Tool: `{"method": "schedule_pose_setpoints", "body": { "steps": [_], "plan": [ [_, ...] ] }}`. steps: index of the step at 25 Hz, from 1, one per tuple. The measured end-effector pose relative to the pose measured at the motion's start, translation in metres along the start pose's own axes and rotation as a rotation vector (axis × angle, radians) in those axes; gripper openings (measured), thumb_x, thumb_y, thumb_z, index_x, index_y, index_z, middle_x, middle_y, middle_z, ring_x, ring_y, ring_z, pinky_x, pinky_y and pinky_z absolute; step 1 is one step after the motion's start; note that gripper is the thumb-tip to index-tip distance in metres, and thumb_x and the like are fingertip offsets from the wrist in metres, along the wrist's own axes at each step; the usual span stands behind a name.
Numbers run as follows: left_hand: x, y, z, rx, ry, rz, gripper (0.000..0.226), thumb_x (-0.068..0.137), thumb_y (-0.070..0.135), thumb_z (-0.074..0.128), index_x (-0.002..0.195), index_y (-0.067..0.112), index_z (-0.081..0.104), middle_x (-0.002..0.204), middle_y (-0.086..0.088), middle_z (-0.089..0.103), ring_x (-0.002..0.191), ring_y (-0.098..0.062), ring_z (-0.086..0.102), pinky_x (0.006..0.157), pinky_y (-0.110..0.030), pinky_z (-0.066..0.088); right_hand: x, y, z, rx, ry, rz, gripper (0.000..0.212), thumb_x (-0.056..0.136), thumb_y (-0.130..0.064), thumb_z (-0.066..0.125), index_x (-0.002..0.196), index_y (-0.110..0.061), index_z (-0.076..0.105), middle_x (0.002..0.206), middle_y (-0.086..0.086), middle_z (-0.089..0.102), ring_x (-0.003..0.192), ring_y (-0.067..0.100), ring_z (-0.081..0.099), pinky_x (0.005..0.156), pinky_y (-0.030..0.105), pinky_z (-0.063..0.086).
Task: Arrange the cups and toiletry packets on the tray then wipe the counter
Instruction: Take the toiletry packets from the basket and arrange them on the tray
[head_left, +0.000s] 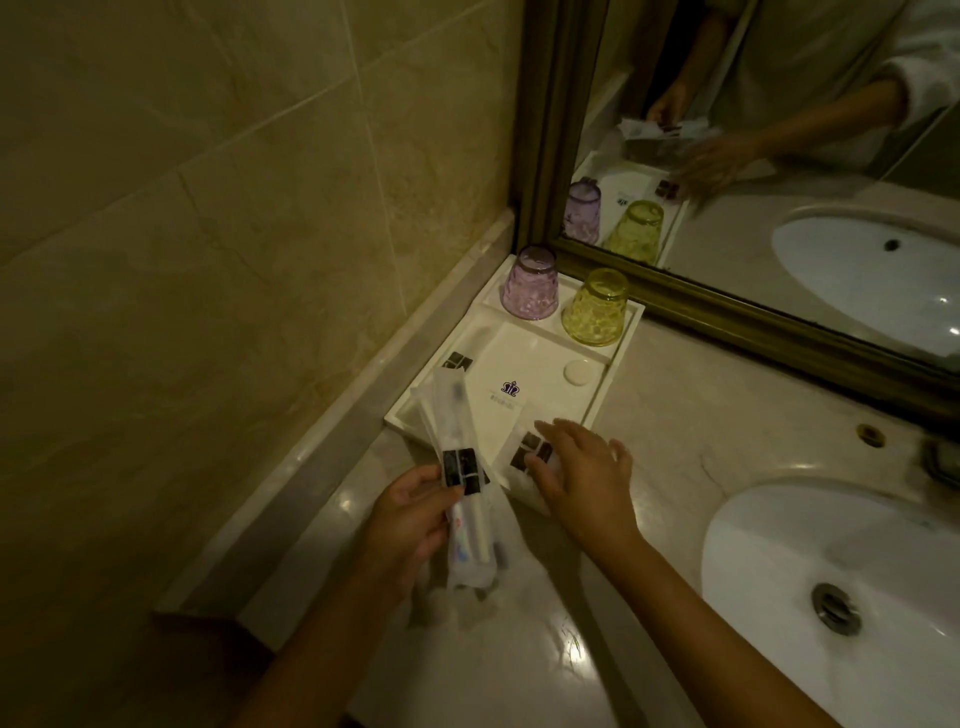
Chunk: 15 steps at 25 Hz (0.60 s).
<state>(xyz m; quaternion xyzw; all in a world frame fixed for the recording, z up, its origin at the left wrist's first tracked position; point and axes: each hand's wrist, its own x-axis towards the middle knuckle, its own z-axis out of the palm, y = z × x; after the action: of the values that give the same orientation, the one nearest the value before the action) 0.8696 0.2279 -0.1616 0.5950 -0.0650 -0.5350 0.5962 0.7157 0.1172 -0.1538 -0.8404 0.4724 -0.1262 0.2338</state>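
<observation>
A white tray (597, 405) sits in the counter's corner under the mirror. Two cups stand upside down in its far section: a purple cup (530, 283) on the left, a yellow cup (596, 307) on the right. My left hand (410, 514) grips a bundle of clear toothbrush packets (467, 499) with dark labels, held above the counter at the tray's near edge. My right hand (582, 475) rests with spread fingers on a flat packet (530, 457) overhanging the tray's near edge. Another packet (457, 361) lies along the tray's left side.
A round white soap (579, 372) lies in the tray beside a logo card (506, 392). The white sink basin (841, 582) is on the right, with a faucet base (940, 457) behind it. A framed mirror (727, 156) and tiled wall (208, 208) bound the glossy counter (545, 639).
</observation>
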Motion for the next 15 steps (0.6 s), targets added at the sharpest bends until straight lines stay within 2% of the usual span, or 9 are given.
{"method": "schedule_pose_setpoints", "body": {
  "steps": [2,3,4,6,10,13,15],
  "plan": [
    [-0.002,0.001,0.003,0.016,-0.011,0.006,0.014,0.082,-0.001,0.059,0.092,0.009,0.063,0.076,-0.005,0.075,0.068,-0.018,0.072,0.053,-0.024,0.055,-0.006,-0.019,-0.007,0.472,-0.171,0.120,0.016,0.087,-0.033,0.057,0.097,-0.027,0.068,0.098,-0.005,0.068,0.088,0.006,0.060,0.090,0.033,0.048],
    [-0.004,0.001,0.005,0.023,-0.019,0.009,0.015,0.082,-0.001,0.059,0.093,0.008,0.064,0.080,-0.008,0.075,0.071,-0.019,0.072,0.054,-0.026,0.056,-0.010,-0.028,-0.008,0.642,-0.266,0.177,0.009,0.085,-0.026,0.061,0.085,-0.027,0.070,0.084,-0.007,0.069,0.079,0.005,0.063,0.080,0.027,0.053],
    [-0.005,0.002,0.006,0.030,-0.031,0.011,0.016,0.082,0.000,0.059,0.096,0.007,0.064,0.084,-0.010,0.074,0.074,-0.021,0.072,0.057,-0.027,0.056,-0.013,-0.032,-0.008,0.725,-0.310,0.216,0.012,0.083,-0.019,0.064,0.077,-0.027,0.069,0.076,-0.007,0.068,0.073,0.007,0.064,0.072,0.022,0.054],
    [-0.008,0.005,0.005,0.048,-0.048,0.008,0.019,0.082,0.000,0.059,0.100,0.005,0.065,0.090,-0.012,0.074,0.080,-0.024,0.071,0.062,-0.029,0.057,-0.016,-0.033,-0.007,0.766,-0.325,0.275,0.016,0.081,-0.010,0.066,0.071,-0.023,0.067,0.072,-0.002,0.067,0.068,0.010,0.065,0.063,0.016,0.054],
    [-0.008,0.010,-0.005,0.061,-0.007,-0.006,0.021,0.082,0.001,0.060,0.102,0.006,0.065,0.097,-0.014,0.072,0.088,-0.028,0.069,0.070,-0.036,0.055,-0.011,-0.030,-0.011,0.750,-0.284,0.345,0.015,0.082,-0.010,0.064,0.071,-0.020,0.065,0.072,-0.001,0.064,0.066,0.008,0.060,0.055,0.011,0.048],
    [-0.005,0.011,-0.018,0.053,0.081,0.007,0.016,0.083,0.001,0.059,0.094,0.010,0.067,0.095,-0.015,0.070,0.086,-0.029,0.067,0.068,-0.036,0.053,0.004,-0.025,-0.016,0.769,-0.207,0.440,0.015,0.082,-0.011,0.064,0.070,-0.019,0.064,0.076,0.002,0.064,0.072,0.014,0.058,0.063,0.022,0.047],
    [-0.002,0.009,-0.027,0.066,0.104,0.019,0.015,0.083,0.004,0.060,0.089,0.015,0.069,0.096,-0.016,0.069,0.087,-0.031,0.066,0.066,-0.036,0.052,0.021,-0.022,-0.017,0.809,-0.144,0.519,0.013,0.082,-0.009,0.064,0.071,-0.017,0.064,0.077,0.004,0.064,0.072,0.018,0.058,0.063,0.027,0.048]
  ]
}}
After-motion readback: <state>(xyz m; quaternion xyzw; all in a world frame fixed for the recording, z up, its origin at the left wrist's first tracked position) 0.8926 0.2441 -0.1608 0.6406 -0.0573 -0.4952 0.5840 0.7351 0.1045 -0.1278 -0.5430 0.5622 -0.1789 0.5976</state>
